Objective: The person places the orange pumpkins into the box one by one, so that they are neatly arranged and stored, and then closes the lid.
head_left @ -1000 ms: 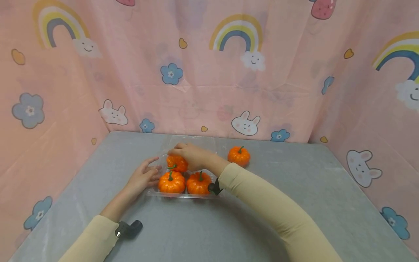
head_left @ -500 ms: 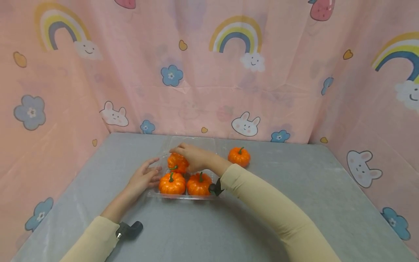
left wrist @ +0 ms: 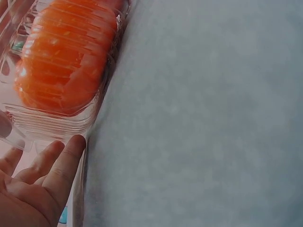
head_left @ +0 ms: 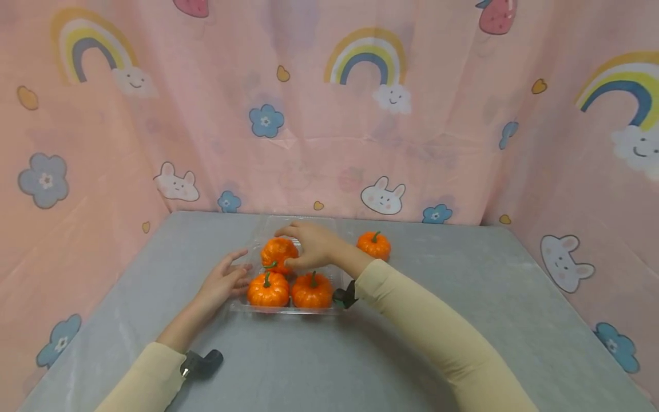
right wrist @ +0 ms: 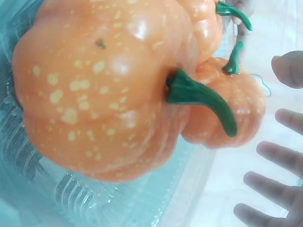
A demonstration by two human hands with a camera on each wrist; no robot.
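A clear plastic clamshell box (head_left: 285,311) sits on the table with three small orange pumpkins inside. Two stand upright in front: a left pumpkin (head_left: 268,290) and a right pumpkin (head_left: 312,292). Behind the left one, a third pumpkin (head_left: 279,254) lies tipped with its green stem toward the front. My right hand (head_left: 315,245) is over the back of the box, beside the tipped pumpkin; in the right wrist view its fingers (right wrist: 279,158) are spread and apart from the pumpkins. My left hand (head_left: 218,283) has its extended fingertips (left wrist: 75,144) against the box's left side.
Another orange pumpkin (head_left: 374,246) stands on the grey table (head_left: 463,274), right of the box. The box's clear lid (head_left: 304,218) is folded back behind it. A pink patterned curtain (head_left: 309,160) encloses the table's back and sides.
My right hand has let go of the tipped pumpkin and drawn back slightly to the right, fingers opening. The left hand stays at the box's side.
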